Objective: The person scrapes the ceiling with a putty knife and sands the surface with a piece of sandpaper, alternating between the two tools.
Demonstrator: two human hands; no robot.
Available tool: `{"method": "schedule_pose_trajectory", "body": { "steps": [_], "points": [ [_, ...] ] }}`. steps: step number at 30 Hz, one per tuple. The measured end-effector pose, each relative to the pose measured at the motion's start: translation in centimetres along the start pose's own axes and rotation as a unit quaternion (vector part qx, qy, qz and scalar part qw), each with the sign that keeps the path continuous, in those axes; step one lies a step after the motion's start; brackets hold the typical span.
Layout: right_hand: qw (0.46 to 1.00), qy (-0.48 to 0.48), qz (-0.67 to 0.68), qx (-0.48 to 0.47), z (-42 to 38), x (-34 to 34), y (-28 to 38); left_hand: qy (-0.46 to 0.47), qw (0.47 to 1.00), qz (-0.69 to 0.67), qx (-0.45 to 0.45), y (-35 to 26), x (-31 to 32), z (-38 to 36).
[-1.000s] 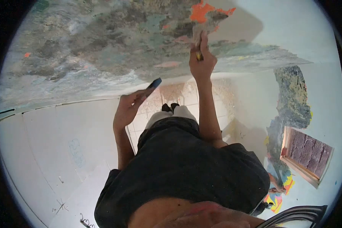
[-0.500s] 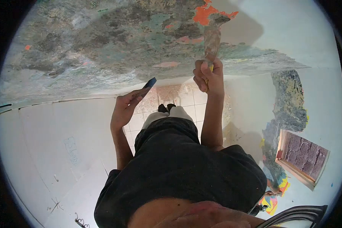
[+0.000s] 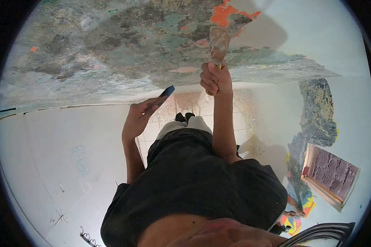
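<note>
My right hand (image 3: pixel 216 78) is wrapped round the yellowish handle of a paint scraper (image 3: pixel 219 43). Its broad, smeared metal blade points up at the stripped wall (image 3: pixel 132 41) and overlaps the mottled grey-green surface, just below a bright orange patch (image 3: pixel 224 15). Lower and to the left, my left hand (image 3: pixel 138 117) grips a flat, dark, narrow object (image 3: pixel 167 91) with a bluish end, between thumb and fingers. It points up and right toward the foot of the wall, and its kind does not show.
Pale unstripped paint (image 3: pixel 334 37) borders the scraped area on the right. A framed opening (image 3: pixel 332 175) sits in the right wall beside another stripped strip (image 3: pixel 317 111). Another person's hand (image 3: pixel 292 213) is near yellow and orange paint there. Debris lies on the tiled floor (image 3: pixel 208 108).
My right hand and the scraper have shifted left and slightly down along the wall, away from the orange patch. My left hand stays nearly in place, still holding the dark object.
</note>
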State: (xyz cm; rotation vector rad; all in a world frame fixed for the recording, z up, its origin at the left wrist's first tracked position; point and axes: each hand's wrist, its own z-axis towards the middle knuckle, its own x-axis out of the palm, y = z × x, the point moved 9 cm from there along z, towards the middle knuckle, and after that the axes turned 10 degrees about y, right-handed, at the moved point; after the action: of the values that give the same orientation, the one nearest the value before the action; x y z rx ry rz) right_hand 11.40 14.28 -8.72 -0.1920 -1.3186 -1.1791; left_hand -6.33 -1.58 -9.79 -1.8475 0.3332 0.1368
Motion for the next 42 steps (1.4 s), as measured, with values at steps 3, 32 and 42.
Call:
{"method": "schedule_pose_trajectory", "body": {
  "steps": [3, 32, 42],
  "points": [
    [1.0, -0.012, 0.008, 0.007, -0.5, -0.3, 0.0, 0.002, 1.0, -0.017, 0.014, -0.7, 0.6, -0.1],
    [0.999, -0.011, -0.043, 0.029, -0.4, -1.5, 1.7, 0.022, 1.0, 0.007, 0.01, 0.5, 0.7, 0.9],
    [1.0, 0.024, -0.008, 0.012, -0.2, -0.6, 2.0, 0.039, 0.998, -0.022, 0.033, -0.8, 1.4, 1.5]
  ]
}}
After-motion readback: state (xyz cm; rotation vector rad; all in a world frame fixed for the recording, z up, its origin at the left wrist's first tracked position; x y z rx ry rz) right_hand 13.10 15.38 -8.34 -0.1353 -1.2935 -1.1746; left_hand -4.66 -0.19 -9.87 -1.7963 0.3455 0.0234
